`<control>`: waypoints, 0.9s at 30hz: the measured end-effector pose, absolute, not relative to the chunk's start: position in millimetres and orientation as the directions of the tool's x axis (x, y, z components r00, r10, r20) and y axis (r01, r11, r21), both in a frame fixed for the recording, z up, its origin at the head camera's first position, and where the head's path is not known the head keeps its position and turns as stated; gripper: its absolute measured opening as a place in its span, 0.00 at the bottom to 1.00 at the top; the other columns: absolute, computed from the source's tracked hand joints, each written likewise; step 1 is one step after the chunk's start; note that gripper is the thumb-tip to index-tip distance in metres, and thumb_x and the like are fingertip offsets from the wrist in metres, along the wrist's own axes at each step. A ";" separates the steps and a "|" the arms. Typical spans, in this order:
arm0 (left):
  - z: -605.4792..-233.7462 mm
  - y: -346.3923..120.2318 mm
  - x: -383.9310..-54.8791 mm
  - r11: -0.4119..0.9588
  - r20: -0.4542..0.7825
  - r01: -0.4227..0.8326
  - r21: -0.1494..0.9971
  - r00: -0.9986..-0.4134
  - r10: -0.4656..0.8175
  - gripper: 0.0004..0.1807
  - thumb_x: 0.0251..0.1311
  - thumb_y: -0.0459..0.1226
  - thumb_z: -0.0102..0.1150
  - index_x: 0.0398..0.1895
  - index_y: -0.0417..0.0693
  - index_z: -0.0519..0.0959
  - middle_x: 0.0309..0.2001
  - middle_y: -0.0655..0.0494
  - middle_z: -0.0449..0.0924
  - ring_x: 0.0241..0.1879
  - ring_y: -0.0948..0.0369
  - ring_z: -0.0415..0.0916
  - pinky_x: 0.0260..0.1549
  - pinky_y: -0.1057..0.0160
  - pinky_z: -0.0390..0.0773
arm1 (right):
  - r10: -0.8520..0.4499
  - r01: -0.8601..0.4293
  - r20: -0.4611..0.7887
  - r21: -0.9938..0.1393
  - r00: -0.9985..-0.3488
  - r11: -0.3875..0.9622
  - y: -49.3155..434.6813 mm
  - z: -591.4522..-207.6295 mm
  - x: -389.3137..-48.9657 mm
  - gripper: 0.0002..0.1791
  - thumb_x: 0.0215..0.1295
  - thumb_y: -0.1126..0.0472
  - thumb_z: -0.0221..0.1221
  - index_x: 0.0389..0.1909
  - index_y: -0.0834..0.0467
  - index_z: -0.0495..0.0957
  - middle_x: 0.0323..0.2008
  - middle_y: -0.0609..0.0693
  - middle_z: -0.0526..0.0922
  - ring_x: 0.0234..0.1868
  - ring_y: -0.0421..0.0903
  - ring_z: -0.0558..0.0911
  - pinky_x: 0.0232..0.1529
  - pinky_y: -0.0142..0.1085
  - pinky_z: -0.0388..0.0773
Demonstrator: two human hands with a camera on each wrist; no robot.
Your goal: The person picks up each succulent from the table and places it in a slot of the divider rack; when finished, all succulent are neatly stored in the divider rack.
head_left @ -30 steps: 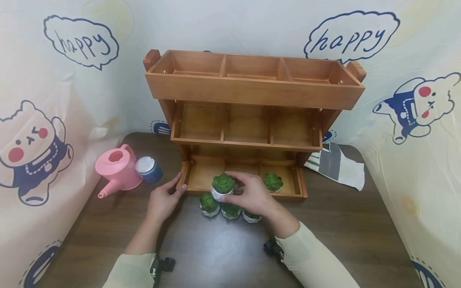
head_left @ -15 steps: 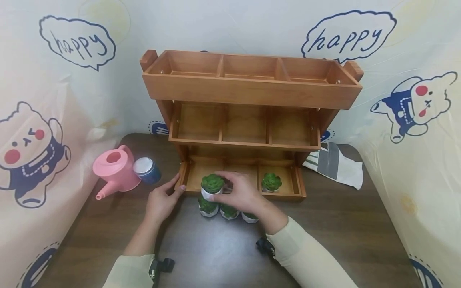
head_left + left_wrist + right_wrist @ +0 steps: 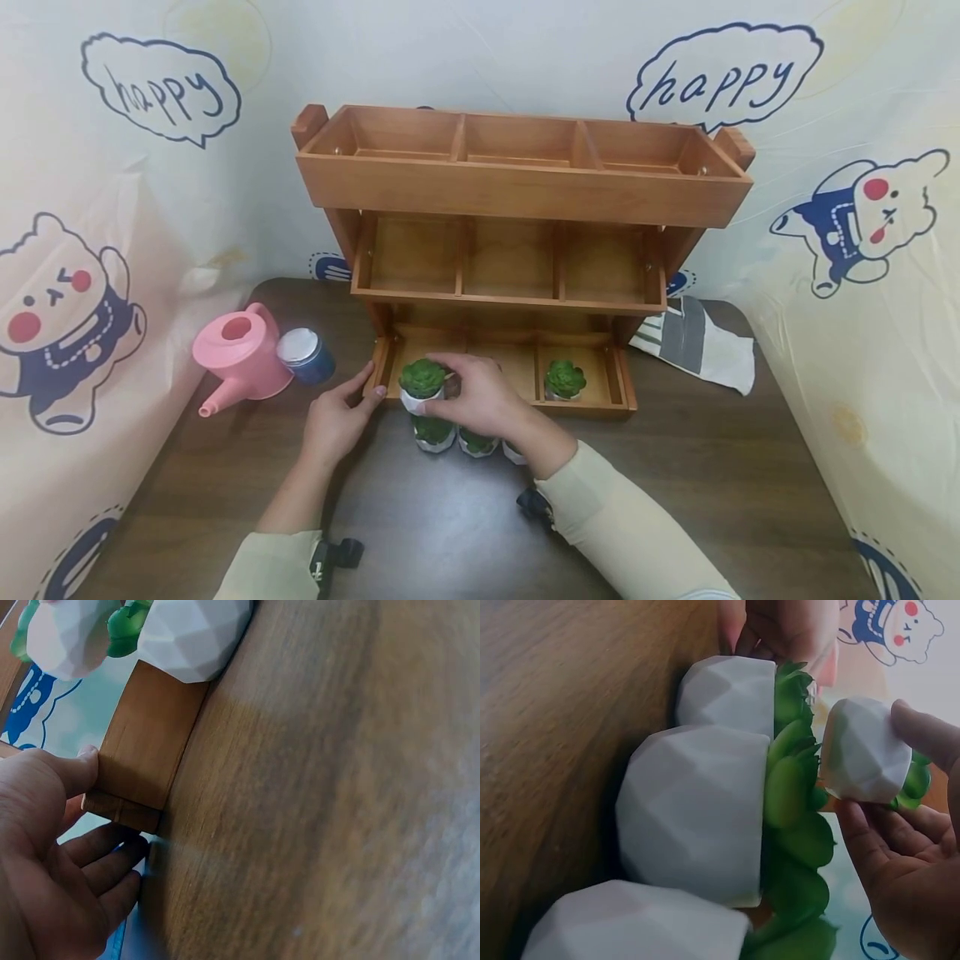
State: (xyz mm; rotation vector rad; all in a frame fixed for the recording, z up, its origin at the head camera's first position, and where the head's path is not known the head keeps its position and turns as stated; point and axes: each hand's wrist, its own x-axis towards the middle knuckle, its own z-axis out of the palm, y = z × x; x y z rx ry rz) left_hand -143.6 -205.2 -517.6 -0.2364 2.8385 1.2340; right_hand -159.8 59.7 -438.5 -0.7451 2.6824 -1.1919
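The potted plant (image 3: pixel 422 386) in hand has a squat white pot cut in diamond-like facets, topped by a round rosette of thick green leaves. It stands upright in the head view, at 7 o'clock from the middle of the wooden shelf (image 3: pixel 517 190), held in the air by the front of the left compartment of the bottom tray (image 3: pixel 592 409); I cannot tell whether it is over the rim.

The right hand (image 3: pixel 483 400) is part open, just as wide as the pot: thumb on one side, fingers on the other, pinching the white wall below the leaves. At 8 o'clock from that plant, the left hand (image 3: pixel 337 423) has its fingers loosely spread at the tray's left end, with the thumb resting on the front corner.

Three more potted plants (image 3: pixel 477 442) stand in a row on the table (image 3: pixel 435 525), running from 6 to 4 o'clock of the held one. Another small succulent (image 3: pixel 565 379) sits in the right compartment at 3 o'clock, and at 9 o'clock are a blue jar (image 3: pixel 307 357) and a pink watering can (image 3: pixel 243 357)
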 end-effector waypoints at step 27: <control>-516.1 -207.8 -144.7 0.671 -0.121 -0.161 0.724 -0.987 -0.107 0.40 0.65 0.69 0.56 0.77 0.69 0.69 0.69 0.42 0.74 0.69 0.39 0.71 0.62 0.30 0.70 | -0.456 -0.356 0.032 -0.675 -0.889 0.646 22.9 -451.1 -190.2 0.40 0.59 0.44 0.75 0.70 0.54 0.75 0.62 0.50 0.83 0.58 0.44 0.82 0.61 0.40 0.79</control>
